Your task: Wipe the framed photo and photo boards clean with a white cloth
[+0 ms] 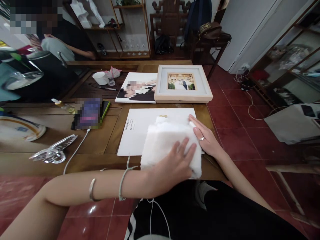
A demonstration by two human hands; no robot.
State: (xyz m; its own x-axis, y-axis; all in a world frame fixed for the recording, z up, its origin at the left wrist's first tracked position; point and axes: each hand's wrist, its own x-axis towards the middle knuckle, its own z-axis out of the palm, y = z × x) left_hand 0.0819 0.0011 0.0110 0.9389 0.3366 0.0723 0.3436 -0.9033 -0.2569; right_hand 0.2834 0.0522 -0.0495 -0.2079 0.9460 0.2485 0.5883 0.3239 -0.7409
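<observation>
A thick white folded cloth [166,140] lies on a white flat board [140,125] at the near edge of the wooden table [100,143]. My left hand [175,163] rests flat on the cloth's near part, fingers stretched out. My right hand [203,136], with a ring on it, lies along the cloth's right edge, fingers extended and touching it. A small gold item [163,116] pokes out at the cloth's far edge.
Behind the board stand a framed photo [182,83] and an unframed photo print [138,88]. To the left lie a phone [90,113] with a white cable, a clear hair clip [53,151], a plate [18,128] and a cup [101,77]. Another person sits at far left.
</observation>
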